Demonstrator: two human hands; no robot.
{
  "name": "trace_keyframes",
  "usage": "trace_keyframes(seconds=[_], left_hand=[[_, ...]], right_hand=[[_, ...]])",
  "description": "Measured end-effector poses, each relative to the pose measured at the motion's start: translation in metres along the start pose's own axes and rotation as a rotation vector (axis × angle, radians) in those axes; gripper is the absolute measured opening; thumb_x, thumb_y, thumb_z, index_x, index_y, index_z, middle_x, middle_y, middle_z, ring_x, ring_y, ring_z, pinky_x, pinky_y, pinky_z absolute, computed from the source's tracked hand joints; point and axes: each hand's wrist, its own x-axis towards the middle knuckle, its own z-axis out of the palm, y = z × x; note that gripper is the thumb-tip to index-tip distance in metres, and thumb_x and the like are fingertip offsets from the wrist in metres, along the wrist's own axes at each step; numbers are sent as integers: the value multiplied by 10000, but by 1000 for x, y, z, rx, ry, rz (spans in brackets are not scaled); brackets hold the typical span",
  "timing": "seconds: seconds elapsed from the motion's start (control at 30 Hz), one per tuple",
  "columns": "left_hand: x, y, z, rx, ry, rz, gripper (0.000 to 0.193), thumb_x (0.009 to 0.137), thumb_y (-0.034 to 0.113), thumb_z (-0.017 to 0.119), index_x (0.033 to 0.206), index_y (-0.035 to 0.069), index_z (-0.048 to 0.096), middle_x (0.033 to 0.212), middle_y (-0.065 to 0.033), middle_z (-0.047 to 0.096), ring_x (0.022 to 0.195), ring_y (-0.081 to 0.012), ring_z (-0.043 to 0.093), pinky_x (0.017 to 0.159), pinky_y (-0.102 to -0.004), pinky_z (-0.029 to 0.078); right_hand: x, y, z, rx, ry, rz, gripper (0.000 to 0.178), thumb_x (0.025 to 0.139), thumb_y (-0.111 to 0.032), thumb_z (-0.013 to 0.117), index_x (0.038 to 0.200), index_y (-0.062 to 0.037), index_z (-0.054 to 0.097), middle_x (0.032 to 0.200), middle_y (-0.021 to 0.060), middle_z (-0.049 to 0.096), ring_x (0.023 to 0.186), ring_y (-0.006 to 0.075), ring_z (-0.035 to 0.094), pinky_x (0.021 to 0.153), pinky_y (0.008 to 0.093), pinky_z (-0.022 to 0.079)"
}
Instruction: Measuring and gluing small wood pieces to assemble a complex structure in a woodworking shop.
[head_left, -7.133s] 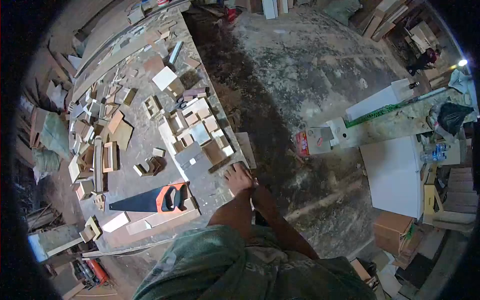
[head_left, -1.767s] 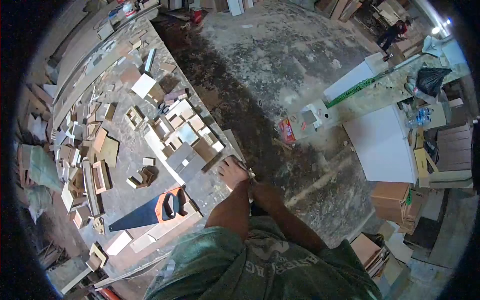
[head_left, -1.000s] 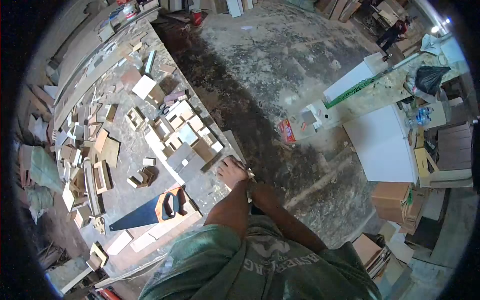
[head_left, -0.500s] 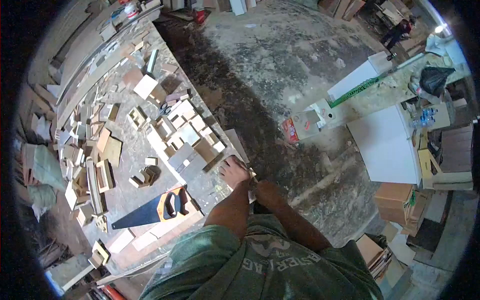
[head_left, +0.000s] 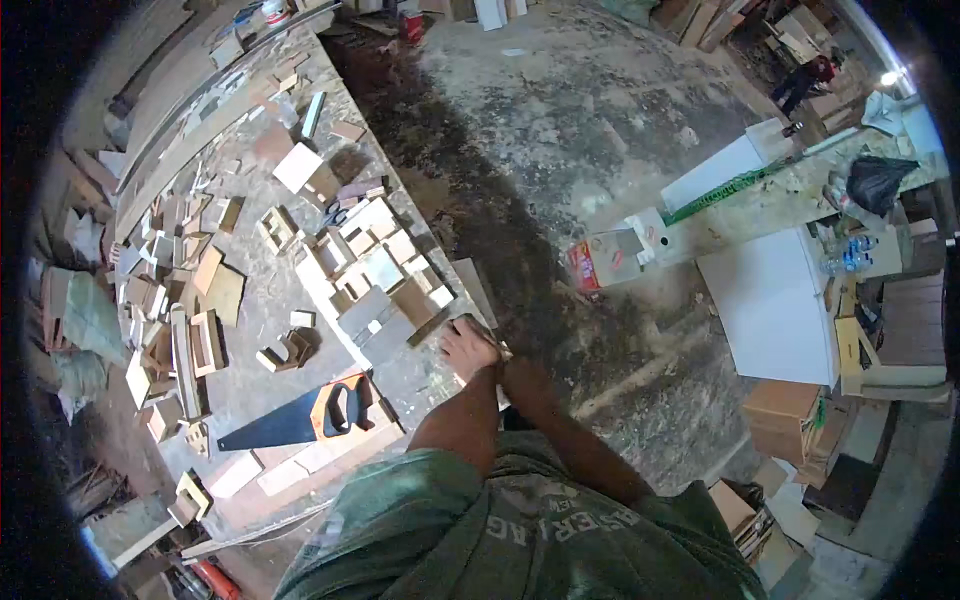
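At the table's right edge, my left hand (head_left: 468,348) lies palm down with its fingers stretched out. A narrow dark piece (head_left: 480,328), perhaps wood, shows beside its fingertips. My right hand (head_left: 512,368) is close against the left wrist at the edge. Its fingers are hidden, so what it holds cannot be made out. Just beyond the left hand stands a cluster of small pale wooden boxes (head_left: 372,218), with a grey flat panel (head_left: 376,325) at its near end. A handsaw (head_left: 285,422) with an orange and black handle rests on boards to the left.
Wooden offcuts (head_left: 205,340) and small frames are scattered over the worktable (head_left: 270,345). Scissors (head_left: 335,213) lie by the boxes. Across the floor, a long bench (head_left: 715,228) bears white panels and a black bag (head_left: 878,183). A co-worker (head_left: 803,82) is far right.
The view has shifted slightly. My right hand has come a little closer to the left wrist, while the left hand keeps its place on the table edge.
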Motion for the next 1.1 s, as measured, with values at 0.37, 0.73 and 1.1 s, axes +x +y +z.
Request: trace_keyframes(seconds=[0.37,0.73,1.1], left_hand=[[5,-5,0,-63,28,-4,306,827,231,516,1092,77,517,1152,-208,504,1055,-381,480,888,-489,356],[1,2,-10,-65,-16,-26,297,829,250,533,1083,100,511,1097,-186,510,1029,-361,484,875,-476,347],[1,7,-16,-26,-80,-28,281,849,260,502,1096,127,502,1123,-172,509,1078,-361,468,923,-486,330]], right_hand=[[4,22,28,36,122,-203,167,787,-139,575,777,-9,678,768,229,635,747,391,638,691,490,514],[-2,31,30,45,-194,-7,207,809,-156,568,854,19,670,841,246,644,795,398,640,693,524,486],[-14,27,28,6,34,-90,195,770,-167,598,888,-31,673,888,217,641,839,385,626,722,523,485]])
